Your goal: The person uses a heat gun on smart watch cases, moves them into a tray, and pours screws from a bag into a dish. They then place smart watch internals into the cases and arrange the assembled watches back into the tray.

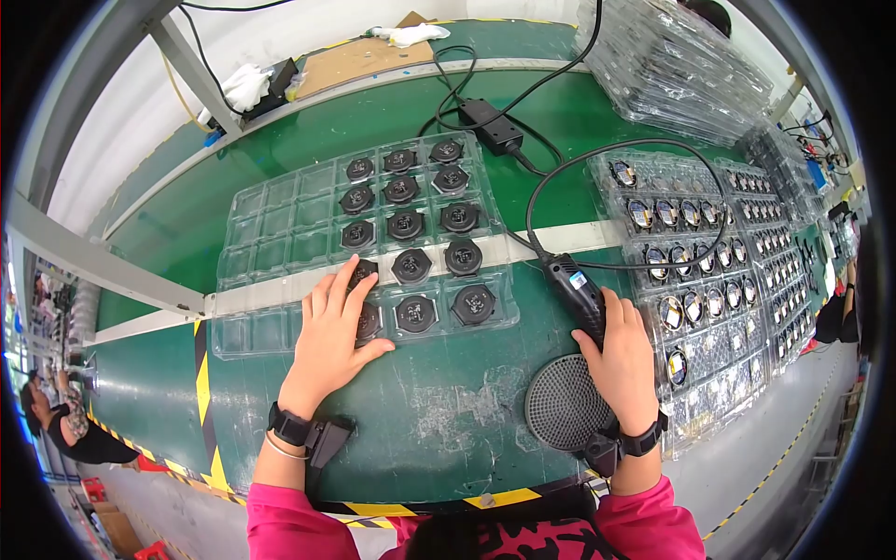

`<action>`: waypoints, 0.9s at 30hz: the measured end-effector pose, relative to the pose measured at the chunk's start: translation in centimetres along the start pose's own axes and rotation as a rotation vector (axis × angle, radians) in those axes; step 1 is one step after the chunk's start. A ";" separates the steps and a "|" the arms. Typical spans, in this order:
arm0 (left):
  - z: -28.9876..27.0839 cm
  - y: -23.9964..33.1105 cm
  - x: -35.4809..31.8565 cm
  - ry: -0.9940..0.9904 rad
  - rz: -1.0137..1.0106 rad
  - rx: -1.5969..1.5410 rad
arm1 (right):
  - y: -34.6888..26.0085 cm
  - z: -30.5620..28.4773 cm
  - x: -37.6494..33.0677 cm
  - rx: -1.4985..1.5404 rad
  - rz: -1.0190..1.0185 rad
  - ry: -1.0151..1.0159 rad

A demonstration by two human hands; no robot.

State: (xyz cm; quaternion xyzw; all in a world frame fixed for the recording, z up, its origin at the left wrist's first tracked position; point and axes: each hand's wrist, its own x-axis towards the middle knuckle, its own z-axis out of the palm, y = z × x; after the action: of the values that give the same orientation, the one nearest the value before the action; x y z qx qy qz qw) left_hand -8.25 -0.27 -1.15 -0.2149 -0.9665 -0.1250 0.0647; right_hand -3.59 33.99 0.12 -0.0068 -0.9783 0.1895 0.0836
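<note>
A clear plastic tray (271, 243) lies on the green table, its right columns filled with several round black parts (408, 224). My left hand (329, 338) rests flat on the tray's near edge, fingers spread over the parts of the two nearest rows. My right hand (623, 359) is closed around a black corded hand tool (576, 291) that points away from me, just right of the tray. A round black perforated disc (563, 404) lies on the table under my right wrist.
More clear trays holding small round shiny parts (691, 271) stretch along the right. Stacked clear trays (672, 65) stand at the back right. A black power adapter (490, 126) with cables lies behind the tray. A person sits at the far lower left (56, 420).
</note>
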 end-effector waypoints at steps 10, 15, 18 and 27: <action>0.0 4.5 -3.7 -0.015 -0.077 -0.017 | 0.3 0.1 0.1 0.008 -0.004 -0.001; 0.3 9.0 -7.6 -0.014 -0.155 0.040 | 0.4 0.0 0.1 0.021 -0.005 0.003; 0.9 11.7 -9.8 -0.007 -0.223 0.066 | 0.4 -0.1 0.1 0.005 0.000 -0.004; -0.2 15.5 -17.5 -0.026 -0.549 0.127 | 0.3 0.4 0.0 0.037 -0.063 0.002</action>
State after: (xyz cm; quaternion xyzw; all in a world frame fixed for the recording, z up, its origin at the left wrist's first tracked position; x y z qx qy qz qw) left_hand 14.14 6.28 -0.78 0.0577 -0.9951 -0.0741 0.0295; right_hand -3.65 34.11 -0.35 0.0253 -0.9743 0.2049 0.0905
